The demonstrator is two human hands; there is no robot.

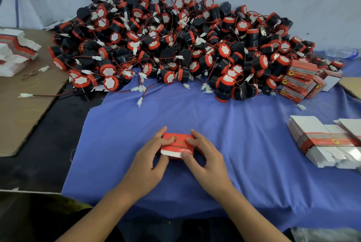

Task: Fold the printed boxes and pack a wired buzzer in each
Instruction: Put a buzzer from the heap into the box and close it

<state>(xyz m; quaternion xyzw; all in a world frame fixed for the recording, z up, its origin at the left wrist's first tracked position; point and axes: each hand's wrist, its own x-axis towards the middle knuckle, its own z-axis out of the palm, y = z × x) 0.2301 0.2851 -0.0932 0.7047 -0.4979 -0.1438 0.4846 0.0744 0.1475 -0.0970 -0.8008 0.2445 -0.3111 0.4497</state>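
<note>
We hold the red box [176,145] between the curled fingers of both hands, left hand [150,160] and right hand [205,155], still folding it; next we need a buzzer from the buzzer pile [175,46] beyond our fingertips.

Reaches in from the bottom edge with both bare forearms, converging toward the middle. Grips a box [176,144] at its left end with the left hand [150,161], fingers curled over the top, thumb at the near side. Pinches its right end with the right hand [205,160], index finger on top, thumb pressed against the near edge.
</note>
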